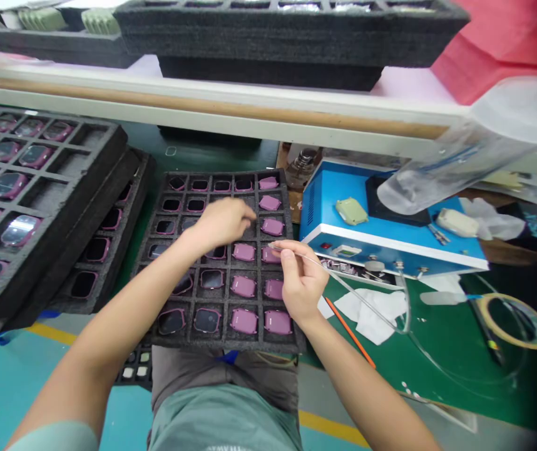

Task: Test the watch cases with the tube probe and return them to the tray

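Head: hands (pixel 224 222) apart over tray (pixel 231 342)

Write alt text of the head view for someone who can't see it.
A person's left hand reaches over a foam tray of purple cases while the right hand holds a thin clear tube; a blue box stands to the right, more trays to the left.
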Tool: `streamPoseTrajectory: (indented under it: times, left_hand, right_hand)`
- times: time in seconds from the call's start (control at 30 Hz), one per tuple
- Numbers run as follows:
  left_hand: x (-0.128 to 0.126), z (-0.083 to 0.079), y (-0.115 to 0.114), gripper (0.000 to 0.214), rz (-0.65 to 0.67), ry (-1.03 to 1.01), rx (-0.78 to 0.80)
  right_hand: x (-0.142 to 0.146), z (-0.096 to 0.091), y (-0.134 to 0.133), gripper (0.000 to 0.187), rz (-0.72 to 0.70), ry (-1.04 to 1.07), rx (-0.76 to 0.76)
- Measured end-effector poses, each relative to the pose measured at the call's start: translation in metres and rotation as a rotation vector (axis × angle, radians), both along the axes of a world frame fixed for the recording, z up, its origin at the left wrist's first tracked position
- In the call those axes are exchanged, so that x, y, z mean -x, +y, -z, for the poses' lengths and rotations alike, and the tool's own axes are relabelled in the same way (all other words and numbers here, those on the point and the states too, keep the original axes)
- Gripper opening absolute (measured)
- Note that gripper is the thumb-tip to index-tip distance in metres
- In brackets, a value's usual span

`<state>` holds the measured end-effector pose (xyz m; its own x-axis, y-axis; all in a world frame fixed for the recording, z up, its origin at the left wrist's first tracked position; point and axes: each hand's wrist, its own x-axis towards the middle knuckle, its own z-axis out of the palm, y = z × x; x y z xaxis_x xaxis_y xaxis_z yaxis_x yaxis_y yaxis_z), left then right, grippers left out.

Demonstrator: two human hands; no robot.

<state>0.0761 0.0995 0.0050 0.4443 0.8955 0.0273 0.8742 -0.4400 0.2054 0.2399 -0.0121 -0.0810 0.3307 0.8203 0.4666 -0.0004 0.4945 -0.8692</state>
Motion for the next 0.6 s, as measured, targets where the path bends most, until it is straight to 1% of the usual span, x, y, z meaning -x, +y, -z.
streamPoseTrajectory:
  times: [0.07,0.13,0.2,0.27,0.33,0.4,0.43,0.5,0.57,0.6]
  left_hand:
    - [-0.004,-0.003,0.039,0.029,-0.096,-0.001,-0.075]
    - [-0.007,-0.003,0.071,0.026,-0.144,0.007,-0.096]
    - [-0.009,-0.002,0.090,0.022,-0.162,-0.001,-0.104]
    - [-0.008,-0.002,0.095,0.016,-0.174,-0.037,-0.133]
    - [-0.006,-0.005,0.088,0.016,-0.190,-0.090,-0.171]
    - [-0.004,-0.008,0.072,0.023,-0.202,-0.152,-0.198]
    - [-0.003,-0.008,0.060,0.027,-0.203,-0.182,-0.203]
    - [-0.002,-0.004,0.029,0.033,-0.187,-0.246,-0.196]
    - [-0.002,0.005,-0.010,0.031,-0.167,-0.359,-0.153]
    - [-0.002,0.011,-0.030,0.029,-0.171,-0.520,-0.094]
  right_hand:
    - [0.001,0.000,0.001,0.016,-0.007,-0.004,-0.003]
    - [0.001,0.000,0.001,0.017,-0.007,-0.012,-0.003]
    - [0.001,0.000,0.001,0.017,0.007,-0.020,-0.003]
    - [0.001,0.000,0.001,0.017,0.017,-0.031,-0.005]
    - [0.001,0.000,0.001,0.017,0.020,-0.041,-0.003]
    - [0.000,0.000,0.001,0.017,0.022,-0.037,0.003]
    - [0.000,0.000,0.001,0.017,0.026,-0.030,0.003]
    - [0.000,-0.001,0.002,0.016,0.036,-0.018,-0.004]
    - [0.000,-0.003,0.002,0.016,0.042,-0.017,-0.018]
    - [0.001,-0.003,0.002,0.016,0.047,-0.015,-0.026]
